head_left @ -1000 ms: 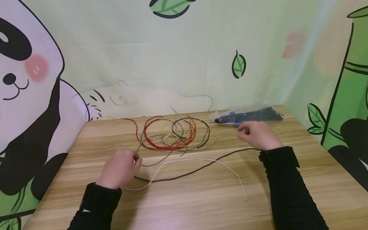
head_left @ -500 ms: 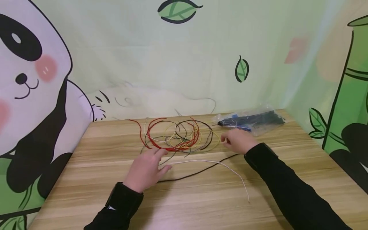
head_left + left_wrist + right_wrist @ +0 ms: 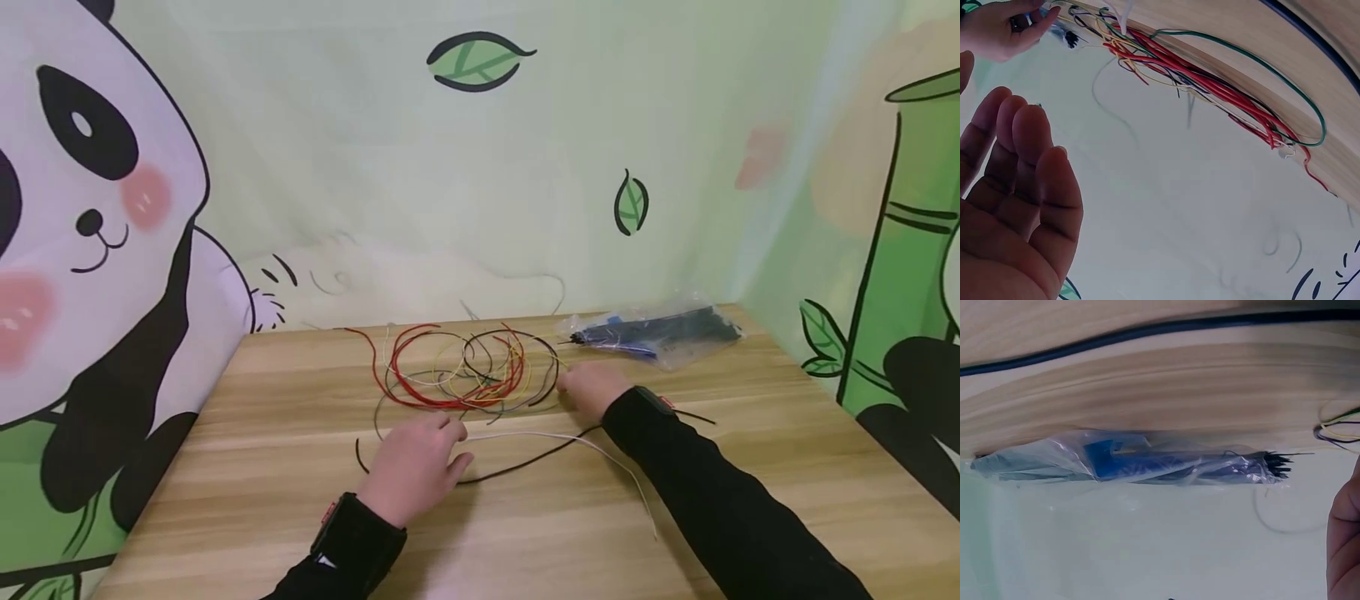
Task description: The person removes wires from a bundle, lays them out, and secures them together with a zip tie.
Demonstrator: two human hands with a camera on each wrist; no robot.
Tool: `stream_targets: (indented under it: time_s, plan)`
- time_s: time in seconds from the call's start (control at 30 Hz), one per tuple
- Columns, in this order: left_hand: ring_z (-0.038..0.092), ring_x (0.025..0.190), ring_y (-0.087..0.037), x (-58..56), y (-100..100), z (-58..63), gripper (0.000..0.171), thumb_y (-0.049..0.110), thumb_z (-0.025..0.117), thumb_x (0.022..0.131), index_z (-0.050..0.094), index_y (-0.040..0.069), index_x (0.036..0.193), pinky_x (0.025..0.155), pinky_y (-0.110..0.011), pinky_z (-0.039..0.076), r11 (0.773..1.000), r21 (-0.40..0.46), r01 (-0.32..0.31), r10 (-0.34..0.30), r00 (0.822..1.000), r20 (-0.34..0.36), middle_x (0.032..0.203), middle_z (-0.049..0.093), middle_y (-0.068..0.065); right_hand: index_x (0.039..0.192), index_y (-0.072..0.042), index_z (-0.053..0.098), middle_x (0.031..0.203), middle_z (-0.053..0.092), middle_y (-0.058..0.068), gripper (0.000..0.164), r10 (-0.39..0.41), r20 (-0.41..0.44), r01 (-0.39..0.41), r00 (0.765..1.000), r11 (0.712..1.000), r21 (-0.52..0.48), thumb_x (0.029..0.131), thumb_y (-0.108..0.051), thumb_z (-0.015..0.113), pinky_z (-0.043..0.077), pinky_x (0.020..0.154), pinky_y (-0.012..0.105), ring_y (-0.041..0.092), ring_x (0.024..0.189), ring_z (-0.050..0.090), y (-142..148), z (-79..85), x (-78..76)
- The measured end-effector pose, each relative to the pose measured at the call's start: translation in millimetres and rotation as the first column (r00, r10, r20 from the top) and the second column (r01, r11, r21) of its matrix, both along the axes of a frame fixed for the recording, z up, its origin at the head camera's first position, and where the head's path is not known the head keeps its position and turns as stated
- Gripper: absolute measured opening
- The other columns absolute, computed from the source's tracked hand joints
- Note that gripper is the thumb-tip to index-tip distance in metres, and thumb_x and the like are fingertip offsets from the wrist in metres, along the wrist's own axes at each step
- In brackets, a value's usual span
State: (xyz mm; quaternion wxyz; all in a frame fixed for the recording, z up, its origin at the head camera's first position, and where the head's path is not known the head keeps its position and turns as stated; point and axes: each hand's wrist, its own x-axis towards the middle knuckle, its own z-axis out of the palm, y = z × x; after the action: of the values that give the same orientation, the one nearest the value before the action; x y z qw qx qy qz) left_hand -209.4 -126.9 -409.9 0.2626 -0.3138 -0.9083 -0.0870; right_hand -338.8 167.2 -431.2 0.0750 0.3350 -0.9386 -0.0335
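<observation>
My left hand (image 3: pixel 412 467) hovers over the left part of a black wire (image 3: pixel 525 463) and a white wire (image 3: pixel 525 433), both stretched out on the table. Its fingers look loosely bent with nothing between them in the left wrist view. My right hand (image 3: pixel 592 390) reaches to the right edge of a loose pile of coiled wires, red (image 3: pixel 450 406), yellow, black, green and white. Its fingertips are by the yellow wire, and whether they pinch it is hidden. The black wire passes below my right wrist and comes out on its far side.
A clear plastic bag (image 3: pixel 678 337) of dark thin strips lies at the back right of the wooden table (image 3: pixel 270 500). Behind it stands a backdrop (image 3: pixel 337 167) with a printed panda and leaves.
My right hand has moved left from near the bag to the pile's right edge. My left hand has opened and moved right, leaving the black wire's left end lying on the table.
</observation>
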Motion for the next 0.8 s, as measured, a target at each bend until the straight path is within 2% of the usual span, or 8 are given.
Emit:
stream_targets:
  time_s: [0.17, 0.3, 0.43, 0.53, 0.6, 0.67, 0.73, 0.8]
  plan:
    - [0.06, 0.065, -0.012, 0.3, 3, -0.5, 0.022, 0.029, 0.081, 0.076, 0.07, 0.012, 0.085, 0.058, -0.027, 0.049, 1.0, 0.002, -0.007, 0.007, 1.0, 0.01, 0.075, 0.061, 0.004, 0.07, -0.019, 0.065, 0.072, 0.055, -0.004, 0.018, -0.001, -0.051, 0.0, 0.999, 1.0, -0.018, 0.072, -0.004, 0.074, 0.047, 0.059, 0.031, 0.015, 0.063, 0.055, 4, -1.5, 2.4]
    - [0.061, 0.066, -0.012, 0.5, 3, -0.2, 0.021, 0.028, 0.08, 0.076, 0.07, 0.012, 0.085, 0.059, -0.028, 0.049, 1.0, 0.01, -0.011, 0.011, 1.0, 0.011, 0.076, 0.062, 0.004, 0.071, -0.021, 0.064, 0.071, 0.052, -0.006, 0.017, 0.069, -0.101, -0.075, 0.993, 0.995, -0.064, 0.077, -0.013, 0.078, 0.043, 0.056, 0.028, 0.012, 0.062, 0.053, -3, 6.9, 12.5]
    - [0.064, 0.071, -0.014, 2.9, 3, -2.1, 0.022, 0.026, 0.079, 0.078, 0.069, 0.012, 0.091, 0.061, -0.03, 0.051, 1.0, 0.028, -0.013, 0.013, 1.0, 0.018, 0.083, 0.066, 0.002, 0.077, -0.02, 0.067, 0.076, 0.058, -0.006, 0.01, 0.159, -0.18, -0.182, 0.971, 0.976, -0.117, 0.081, -0.017, 0.076, 0.045, 0.058, 0.027, 0.011, 0.066, 0.058, -18, 16.2, 32.6]
    - [0.064, 0.071, -0.014, 2.6, 5, -1.5, 0.03, 0.025, 0.077, 0.08, 0.068, 0.009, 0.104, 0.058, -0.029, 0.05, 0.999, 0.043, -0.011, 0.011, 1.0, 0.019, 0.085, 0.068, 0.0, 0.081, -0.02, 0.068, 0.079, 0.062, -0.006, 0.007, 0.212, -0.203, -0.243, 0.956, 0.959, -0.144, 0.084, -0.017, 0.073, 0.046, 0.06, 0.027, 0.01, 0.068, 0.06, -31, 24.4, 48.5]
    - [0.059, 0.061, -0.011, 2.2, 7, -1.3, 0.037, 0.024, 0.075, 0.082, 0.066, 0.008, 0.113, 0.051, -0.025, 0.045, 0.999, 0.047, -0.014, 0.012, 1.0, 0.028, 0.074, 0.065, 0.002, 0.083, -0.019, 0.069, 0.08, 0.064, -0.006, 0.004, 0.254, -0.203, -0.289, 0.946, 0.942, -0.167, 0.086, -0.018, 0.072, 0.048, 0.061, 0.026, 0.01, 0.069, 0.061, -40, 28.5, 58.0]
    - [0.049, 0.051, -0.007, 2.1, 7, -1.4, 0.041, 0.023, 0.073, 0.084, 0.064, 0.007, 0.12, 0.043, -0.023, 0.036, 0.999, 0.045, -0.02, 0.018, 0.999, 0.043, 0.061, 0.054, 0.006, 0.087, -0.018, 0.07, 0.083, 0.066, -0.006, 0.001, 0.306, -0.194, -0.344, 0.932, 0.917, -0.204, 0.087, -0.018, 0.071, 0.049, 0.064, 0.025, 0.008, 0.072, 0.063, -49, 30.8, 65.6]
    - [0.037, 0.045, -0.006, 2.2, 8, -1.4, 0.04, 0.021, 0.071, 0.086, 0.063, 0.007, 0.122, 0.04, -0.022, 0.027, 0.999, 0.045, -0.024, 0.021, 0.997, 0.069, 0.053, 0.042, 0.009, 0.091, -0.017, 0.071, 0.086, 0.067, -0.006, 0.003, 0.348, -0.197, -0.39, 0.916, 0.888, -0.244, 0.088, -0.017, 0.07, 0.05, 0.066, 0.025, 0.007, 0.074, 0.064, -56, 32.9, 72.3]
    - [0.036, 0.044, -0.005, 2.1, 8, -1.6, 0.033, 0.019, 0.069, 0.087, 0.066, 0.008, 0.118, 0.04, -0.022, 0.027, 0.999, 0.047, -0.022, 0.018, 0.996, 0.085, 0.052, 0.043, 0.009, 0.093, -0.017, 0.071, 0.086, 0.067, -0.007, 0.005, 0.371, -0.206, -0.418, 0.905, 0.867, -0.273, 0.089, -0.018, 0.069, 0.05, 0.067, 0.023, 0.006, 0.075, 0.063, -61, 33.7, 77.8]
